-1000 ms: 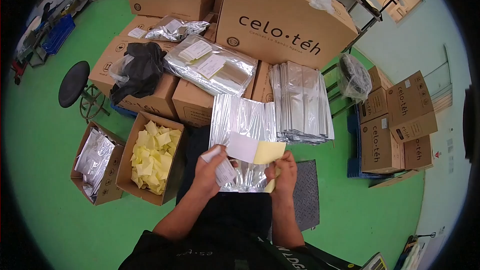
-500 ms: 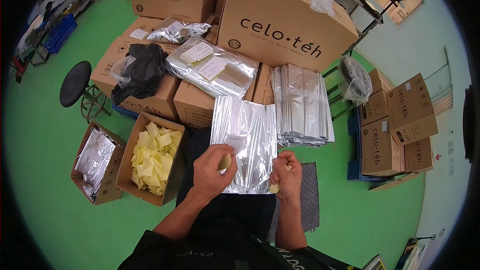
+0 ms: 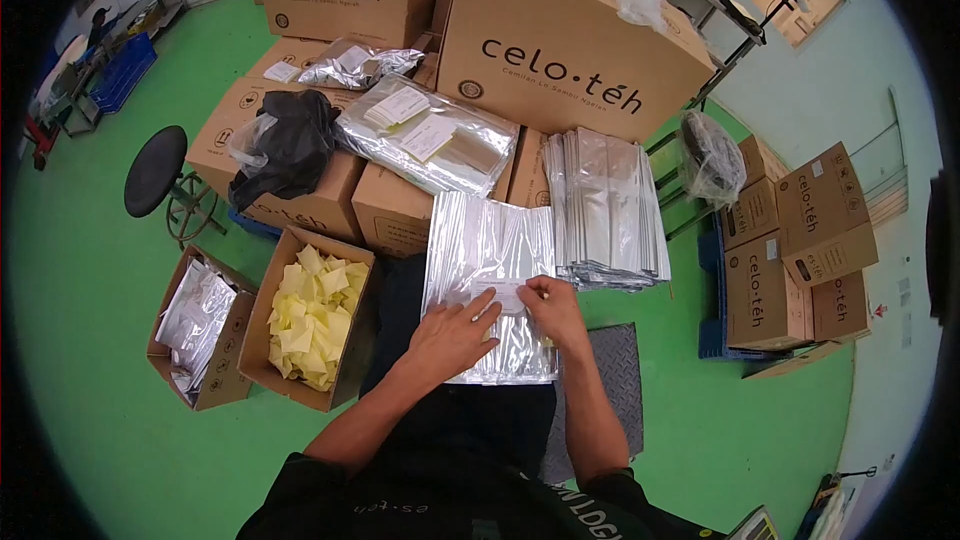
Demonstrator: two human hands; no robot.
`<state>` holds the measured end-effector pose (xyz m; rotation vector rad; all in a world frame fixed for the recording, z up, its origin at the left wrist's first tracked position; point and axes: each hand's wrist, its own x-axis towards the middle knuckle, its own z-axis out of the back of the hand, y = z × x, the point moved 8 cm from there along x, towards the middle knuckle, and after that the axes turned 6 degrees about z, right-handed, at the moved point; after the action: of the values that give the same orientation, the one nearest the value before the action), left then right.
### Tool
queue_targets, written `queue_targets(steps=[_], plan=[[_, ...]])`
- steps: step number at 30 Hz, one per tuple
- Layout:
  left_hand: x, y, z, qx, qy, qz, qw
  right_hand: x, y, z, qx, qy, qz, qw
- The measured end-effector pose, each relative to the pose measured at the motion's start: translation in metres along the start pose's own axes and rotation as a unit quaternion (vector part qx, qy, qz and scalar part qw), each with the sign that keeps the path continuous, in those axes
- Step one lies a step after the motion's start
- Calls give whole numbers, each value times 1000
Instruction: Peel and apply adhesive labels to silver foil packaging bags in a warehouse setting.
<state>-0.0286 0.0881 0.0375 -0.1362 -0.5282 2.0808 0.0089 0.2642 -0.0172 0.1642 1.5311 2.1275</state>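
On my lap lies a shiny silver foil pouch (image 3: 490, 235), its long side pointing away from me. A white label (image 3: 497, 292) rests across its middle. My left hand (image 3: 450, 338) lies flat over the pouch with fingers apart, the fingertips pressing on the label's left part. The fingers of my right hand (image 3: 556, 315) pinch at the label's right end. A bit of yellow shows beneath that hand, too small to make out. Beyond the pouch, to the right, stands a thick stack of flat silver pouches (image 3: 607, 210).
An open carton (image 3: 345, 375) of yellow paper pieces stands at left, beside a carton (image 3: 230, 370) of silver pouches. Large cartons (image 3: 570, 45) rise ahead; a foil packet (image 3: 430, 175) with label stacks lies before them. A black stool (image 3: 157, 170) stands far left.
Both hands have moved inward over the pouch. The label, earlier at the left by my left hand, now lies across the middle. My left fingers have spread from a pinch.
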Motion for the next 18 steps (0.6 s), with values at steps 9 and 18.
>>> queue_targets(steps=[9, 18], plan=[[5, 21, -22, 59, -1, -2, 998, -17, 44, -14, -405, -62, 100, 907], [-17, 30, 16, -260, 0, 93, 961, -40, 71, -26, 115, -62, 162, 978]])
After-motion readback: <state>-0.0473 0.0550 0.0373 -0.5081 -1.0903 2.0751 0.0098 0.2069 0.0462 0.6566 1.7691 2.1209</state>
